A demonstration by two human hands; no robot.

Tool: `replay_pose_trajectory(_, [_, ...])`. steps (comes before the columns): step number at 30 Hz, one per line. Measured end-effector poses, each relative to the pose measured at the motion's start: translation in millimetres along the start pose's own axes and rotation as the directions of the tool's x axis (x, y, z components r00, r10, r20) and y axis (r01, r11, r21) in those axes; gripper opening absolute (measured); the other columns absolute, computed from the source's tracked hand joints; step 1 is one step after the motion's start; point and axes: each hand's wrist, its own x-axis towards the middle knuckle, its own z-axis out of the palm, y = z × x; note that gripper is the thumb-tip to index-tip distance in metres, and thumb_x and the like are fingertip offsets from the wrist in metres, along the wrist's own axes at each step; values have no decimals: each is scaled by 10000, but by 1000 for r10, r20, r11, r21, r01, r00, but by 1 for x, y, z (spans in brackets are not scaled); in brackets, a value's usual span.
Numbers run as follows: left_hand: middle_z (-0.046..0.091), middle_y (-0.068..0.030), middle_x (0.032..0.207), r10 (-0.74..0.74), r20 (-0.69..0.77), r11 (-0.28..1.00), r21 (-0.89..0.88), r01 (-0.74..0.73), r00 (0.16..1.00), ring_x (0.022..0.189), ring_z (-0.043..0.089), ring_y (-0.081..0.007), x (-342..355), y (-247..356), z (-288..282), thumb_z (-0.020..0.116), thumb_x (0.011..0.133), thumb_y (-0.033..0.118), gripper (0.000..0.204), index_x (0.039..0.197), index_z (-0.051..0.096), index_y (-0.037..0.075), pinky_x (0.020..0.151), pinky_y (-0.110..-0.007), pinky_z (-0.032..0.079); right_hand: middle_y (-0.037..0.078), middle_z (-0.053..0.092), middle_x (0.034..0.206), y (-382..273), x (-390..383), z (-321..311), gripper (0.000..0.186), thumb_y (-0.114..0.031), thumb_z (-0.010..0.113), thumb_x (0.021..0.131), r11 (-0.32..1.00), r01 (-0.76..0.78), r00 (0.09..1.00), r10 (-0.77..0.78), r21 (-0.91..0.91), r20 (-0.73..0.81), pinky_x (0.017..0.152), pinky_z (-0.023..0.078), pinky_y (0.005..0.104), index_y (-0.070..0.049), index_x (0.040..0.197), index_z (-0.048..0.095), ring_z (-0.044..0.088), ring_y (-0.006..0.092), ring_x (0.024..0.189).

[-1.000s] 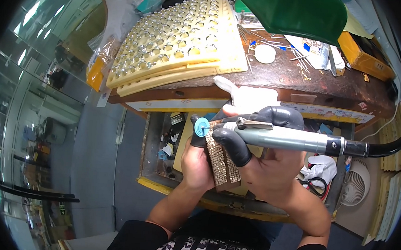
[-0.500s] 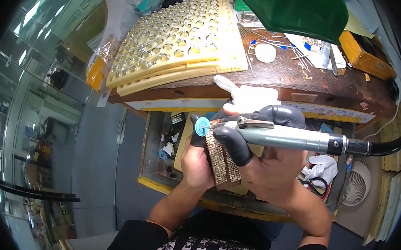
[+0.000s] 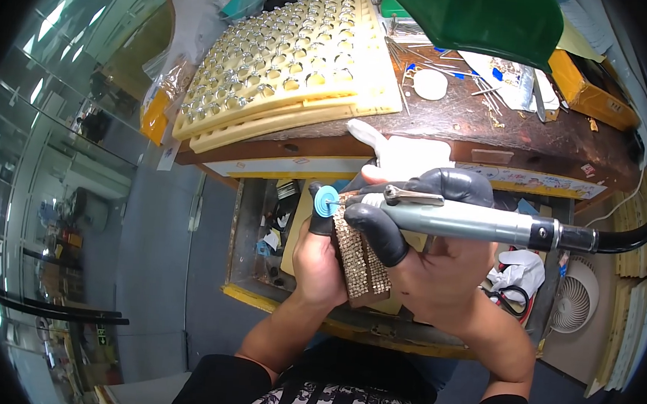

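My left hand (image 3: 315,269), a black cot on its thumb, grips a brown piece with strips of small sparkling squares (image 3: 353,257). My right hand (image 3: 442,270), with black finger cots, holds a silver rotary handpiece (image 3: 472,223) on a black flexible shaft (image 3: 621,241). The handpiece's blue disc (image 3: 326,201) is beside the upper end of the strips; whether it touches them I cannot tell. A white padded piece (image 3: 409,154) lies behind my fingers at the bench edge.
Cream trays (image 3: 281,56) with many rings sit on the wooden bench (image 3: 516,133), beside thin metal tools, a white disc (image 3: 429,84) and an orange box (image 3: 593,101). A green shade (image 3: 479,18) overhangs it. An open drawer (image 3: 250,279) is below; a fan (image 3: 573,294) stands right.
Both hands, the handpiece and the blue disc have shifted very slightly upward in the picture. The grips look the same.
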Motion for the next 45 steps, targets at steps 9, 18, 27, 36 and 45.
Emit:
replay_pose_trajectory(9, [642,-153,1206,8,-95,1000,-16,-10,995,1078,649,-231,-3,1,6,305,1078,424,567,1319,528,-38,960,-362,514,83,723,965,3,1,-1,229,-68,817,791,995,69,998,-69,-74,-7,737,516,302,0,997,743,655,177,824])
replay_pose_trajectory(18, [645,-154,1190,-15,-165,1000,2,16,986,1058,657,-237,-5,0,6,326,1072,338,490,1310,534,-37,947,-371,520,90,714,989,4,2,-2,218,-59,826,777,987,108,994,-108,-116,7,746,525,295,-1,968,738,659,175,833])
replay_pose_trajectory(27, [647,-153,1186,-6,-136,1000,20,9,991,1056,657,-237,-4,1,6,318,1059,301,475,1311,532,-41,946,-370,516,78,714,996,3,1,-2,224,-68,824,781,994,78,997,-80,-77,-15,757,529,290,-16,986,750,657,164,850])
replay_pose_trajectory(36, [642,-157,1189,-13,-205,1000,21,18,979,1056,651,-240,-7,3,12,330,1040,260,445,1298,536,-38,950,-369,510,69,703,969,-1,0,-2,220,-64,826,759,995,51,999,-52,-82,-4,691,526,283,-33,961,745,654,161,824])
replay_pose_trajectory(45, [626,-165,1225,-23,-188,999,-36,16,982,1096,635,-255,-7,3,18,317,1037,258,448,1311,522,-31,979,-383,495,53,716,957,-3,0,-2,225,-78,825,779,996,11,1000,-12,-88,-9,762,521,301,-28,989,762,644,165,867])
